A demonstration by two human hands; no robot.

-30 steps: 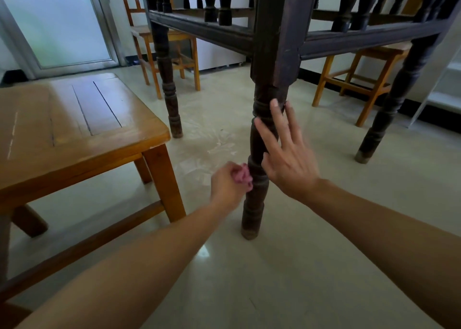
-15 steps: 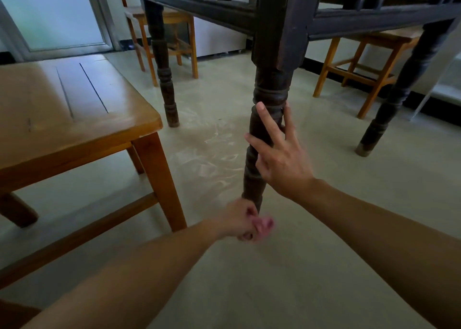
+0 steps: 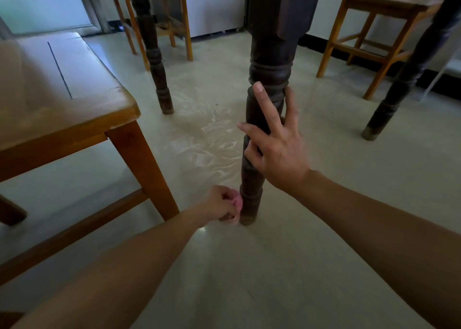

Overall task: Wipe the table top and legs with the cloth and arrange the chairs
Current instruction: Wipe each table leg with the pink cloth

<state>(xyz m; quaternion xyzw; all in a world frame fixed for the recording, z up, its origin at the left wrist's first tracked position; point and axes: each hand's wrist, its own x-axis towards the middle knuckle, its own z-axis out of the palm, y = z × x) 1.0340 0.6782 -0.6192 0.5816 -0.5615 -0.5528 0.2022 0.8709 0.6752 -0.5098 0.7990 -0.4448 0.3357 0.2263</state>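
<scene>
I look from low down at the dark turned table leg (image 3: 268, 79) nearest me. My left hand (image 3: 223, 205) grips a bunched pink cloth (image 3: 238, 202) and presses it against the foot of that leg, just above the floor. My right hand (image 3: 277, 144) rests against the leg's middle with fingers spread and straight. Two more dark legs show, one at the back left (image 3: 154, 54) and one at the right (image 3: 404, 74). The table top itself is out of sight above.
A light wooden chair (image 3: 62, 99) stands close on my left, its front leg (image 3: 142, 171) near my left forearm. Two more wooden chairs stand beyond the table, at the back left (image 3: 159, 16) and back right (image 3: 374, 24). The floor (image 3: 274, 266) is pale and glossy.
My left hand with the cloth has moved down the leg from mid-height to its foot. My right hand has stayed against the leg. The view has tilted lower.
</scene>
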